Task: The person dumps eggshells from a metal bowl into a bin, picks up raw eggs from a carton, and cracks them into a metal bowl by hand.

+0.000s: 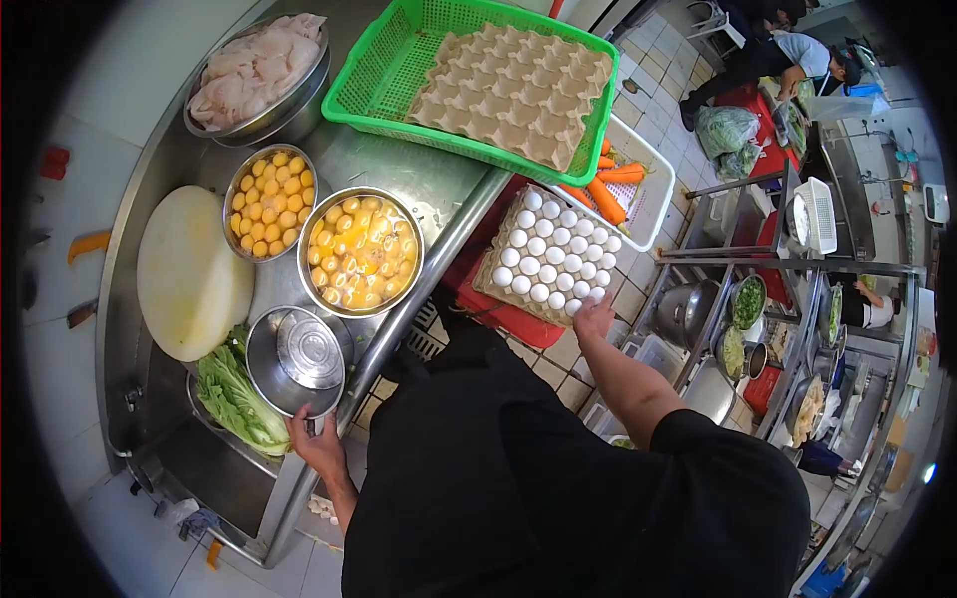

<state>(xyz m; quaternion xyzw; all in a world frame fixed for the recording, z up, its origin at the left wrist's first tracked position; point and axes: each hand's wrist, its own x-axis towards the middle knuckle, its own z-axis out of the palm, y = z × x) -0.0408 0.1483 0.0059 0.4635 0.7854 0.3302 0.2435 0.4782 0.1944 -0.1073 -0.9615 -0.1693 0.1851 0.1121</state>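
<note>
My left hand (319,445) is closed on the rim of a bare steel bowl (261,364) near the counter's edge. Beside that bowl lies a leafy green cabbage (237,397). My right hand (595,319) grips the near corner of a cardboard egg tray (485,277) full of white eggs (547,273); its fingertips are partly hidden. The tray rests on something red beside the counter. Cracked eggs fill one steel bowl (361,253), yolks showing in the liquid. Another steel bowl (271,202) holds many separate round yolks.
A green basket (354,122) with bare egg cartons (513,90) stands at the back. Pale sliced meat (257,70) heaps a bowl at far left, above a round cutting board (191,274). Carrots (608,199) lie in a white crate. A shelf rack stands right; another person (797,55) bends beyond.
</note>
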